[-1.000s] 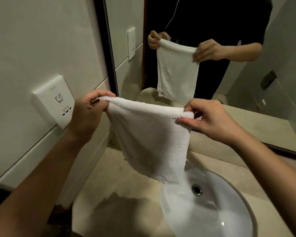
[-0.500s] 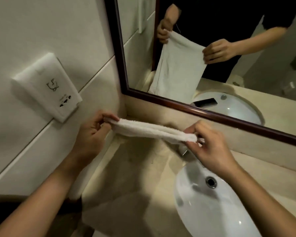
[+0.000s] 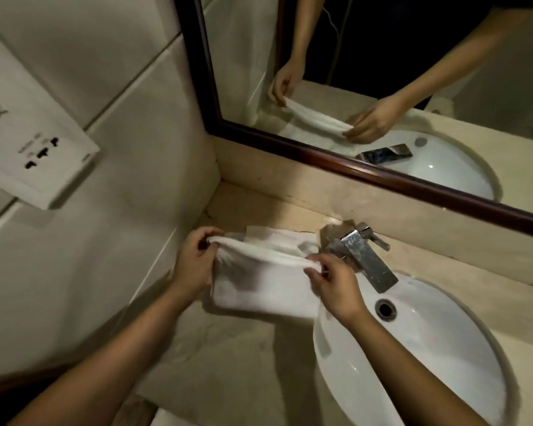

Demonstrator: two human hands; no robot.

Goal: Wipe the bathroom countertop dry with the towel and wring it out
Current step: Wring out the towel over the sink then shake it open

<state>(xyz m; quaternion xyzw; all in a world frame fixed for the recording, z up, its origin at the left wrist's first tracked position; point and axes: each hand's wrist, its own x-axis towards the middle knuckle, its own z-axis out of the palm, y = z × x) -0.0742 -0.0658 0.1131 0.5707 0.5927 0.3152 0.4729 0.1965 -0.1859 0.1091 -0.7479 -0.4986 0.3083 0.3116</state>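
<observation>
Head view: the towel (image 3: 259, 290) lies folded on the counter (image 3: 228, 348) between the wall and the sink (image 3: 428, 348), just left of the faucet (image 3: 363, 256). The left hand (image 3: 194, 265) and right hand (image 3: 336, 287) each pinch one end of its upper fold, grip narrow. Wiping looks barely begun and wringing is still to do. Half a second earlier the towel hung stretched in the air above the counter

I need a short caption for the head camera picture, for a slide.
The left hand and the right hand pinch a white towel resting on the countertop beside the sink.
</observation>
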